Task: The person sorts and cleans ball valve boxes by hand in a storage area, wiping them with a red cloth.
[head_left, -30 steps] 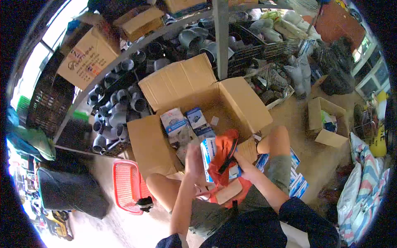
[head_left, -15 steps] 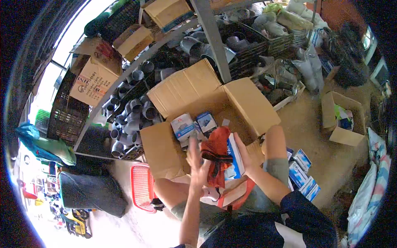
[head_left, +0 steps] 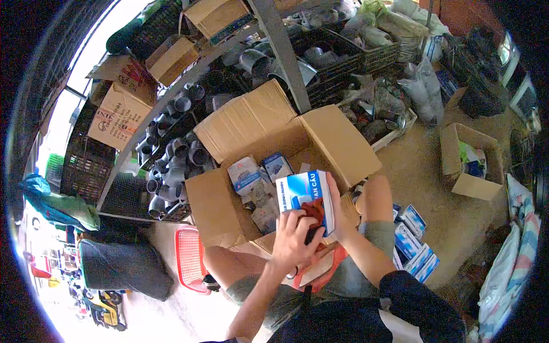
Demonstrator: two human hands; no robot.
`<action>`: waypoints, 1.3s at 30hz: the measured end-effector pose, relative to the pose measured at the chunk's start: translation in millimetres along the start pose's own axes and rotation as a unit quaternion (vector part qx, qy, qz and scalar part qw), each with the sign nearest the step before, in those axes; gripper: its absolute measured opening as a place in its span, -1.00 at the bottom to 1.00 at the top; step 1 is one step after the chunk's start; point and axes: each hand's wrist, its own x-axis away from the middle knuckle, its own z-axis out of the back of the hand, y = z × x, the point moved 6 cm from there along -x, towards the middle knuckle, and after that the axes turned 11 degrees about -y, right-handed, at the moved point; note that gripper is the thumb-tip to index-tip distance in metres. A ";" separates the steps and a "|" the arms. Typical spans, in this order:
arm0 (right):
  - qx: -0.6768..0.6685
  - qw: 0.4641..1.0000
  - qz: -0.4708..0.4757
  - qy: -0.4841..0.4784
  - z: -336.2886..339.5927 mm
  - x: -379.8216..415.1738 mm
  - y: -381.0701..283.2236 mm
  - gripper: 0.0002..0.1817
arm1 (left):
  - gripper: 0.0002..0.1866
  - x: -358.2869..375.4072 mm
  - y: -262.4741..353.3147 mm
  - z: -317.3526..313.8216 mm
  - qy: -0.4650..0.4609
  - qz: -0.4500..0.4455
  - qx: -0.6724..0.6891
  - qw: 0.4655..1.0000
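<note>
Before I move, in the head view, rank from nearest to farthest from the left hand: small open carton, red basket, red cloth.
1. Red cloth, in the left hand.
2. Red basket, left on the floor.
3. Small open carton, far right.

The small carton (head_left: 298,191) is blue and white, the cloth (head_left: 313,211) rusty red, the basket (head_left: 189,257) coral red.

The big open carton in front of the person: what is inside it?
In the big carton lie small blue-and-white boxes. The held box covers part of the inside; what lies there cannot be seen.
</note>
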 end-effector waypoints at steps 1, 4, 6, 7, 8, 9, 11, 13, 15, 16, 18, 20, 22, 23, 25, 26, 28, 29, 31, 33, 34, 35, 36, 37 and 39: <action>0.039 0.999 0.006 0.018 14.3 3.4 5.3 -0.43 | -0.70 1.1 2.6 -4.3 -0.005 0.023 -0.018 1.000; -0.027 0.997 -0.038 0.065 57.5 8.3 27.3 -0.41 | -0.72 -36.2 4.7 3.6 0.000 0.043 -0.065 0.997; -0.033 0.986 -0.029 0.162 22.9 11.8 13.7 -0.47 | -0.73 -61.8 -3.6 9.2 -0.005 0.044 -0.035 0.998; -0.084 0.973 -0.057 0.208 -0.3 8.4 2.7 -0.48 | -0.72 -68.7 -13.7 5.8 -0.021 0.039 0.000 0.999; -0.085 0.979 -0.045 0.179 10.2 7.3 8.9 -0.48 | -0.73 -74.9 -20.6 8.8 -0.020 0.042 -0.011 0.999; -0.087 0.985 -0.032 0.149 13.2 4.5 9.2 -0.49 | -0.72 -78.3 -32.4 13.3 0.003 0.053 -0.015 0.998; -0.095 0.986 -0.034 0.134 5.2 6.1 5.2 -0.46 | -0.71 -81.6 -51.7 18.3 0.046 0.073 -0.020 0.996; -0.067 0.977 -0.075 0.188 17.5 14.6 11.0 -0.48 | -0.67 -71.7 -48.7 14.0 0.037 0.075 0.016 0.996; -0.034 0.994 -0.027 0.104 22.5 0.0 1.9 -0.49 | -0.62 -60.6 -17.9 10.6 0.027 0.046 0.008 0.999; -0.017 0.998 -0.003 0.060 23.2 -6.3 -1.0 -0.49 | -0.58 -49.1 -5.1 -1.7 0.036 0.016 0.028 0.999; 0.081 0.990 0.058 0.100 22.9 5.5 -3.4 -0.49 | -0.57 -44.9 17.1 -15.8 -0.027 -0.032 0.030 0.999; 0.086 0.991 0.022 0.097 2.6 12.6 -6.1 -0.49 | -0.59 -46.9 16.6 -13.8 -0.015 -0.021 0.003 1.000; 0.064 0.993 -0.009 0.098 -0.7 13.0 -5.1 -0.48 | -0.61 -64.6 -2.6 -5.0 0.017 0.015 -0.009 1.000; 0.036 0.994 -0.022 0.105 3.8 13.3 0.1 -0.48 | -0.63 -72.1 -15.2 6.6 0.025 0.043 -0.017 0.999; -0.086 0.987 -0.042 0.129 36.1 2.9 28.4 -0.47 | -0.63 -76.9 -41.1 18.4 0.055 0.101 -0.066 0.991; -0.095 0.984 -0.065 0.135 23.2 5.6 26.6 -0.43 | -0.62 -72.9 -47.0 23.3 0.068 0.107 -0.051 0.991; -0.101 0.981 -0.080 0.143 1.7 4.7 16.4 -0.44 | -0.61 -56.9 -51.9 26.6 0.087 0.118 -0.018 0.989; -0.105 0.979 -0.087 0.150 -1.9 5.5 15.9 -0.44 | -0.60 -46.0 -52.9 24.2 0.095 0.135 -0.001 0.986; -0.110 0.985 -0.093 0.093 7.1 7.0 19.6 -0.41 | -0.58 -18.6 -50.7 14.9 0.108 0.170 0.039 0.979; -0.107 0.988 -0.090 0.061 -1.1 -0.9 15.8 -0.39 | -0.51 -6.5 -33.8 8.5 0.083 0.144 -0.040 0.985; -0.104 0.991 -0.071 0.049 -0.4 -3.7 17.7 -0.40 | -0.50 -6.2 -25.8 10.6 0.059 0.119 -0.024 0.991; -0.028 0.998 -0.042 0.039 6.1 -4.2 17.8 -0.40 | -0.50 -4.8 -18.3 12.6 0.035 0.095 -0.008 0.995; 0.048 0.998 -0.013 0.024 15.2 -6.2 19.0 -0.41 | -0.50 -4.7 -12.5 6.3 0.005 0.064 -0.017 0.998; 0.122 0.992 0.016 0.009 23.1 -6.8 19.5 -0.41 | -0.50 -4.8 -5.5 -1.0 -0.026 0.034 -0.026 0.999; 0.064 0.996 -0.022 0.064 17.7 -3.5 20.8 -0.43 | -0.55 -15.0 -8.6 8.3 -0.013 0.042 -0.044 0.998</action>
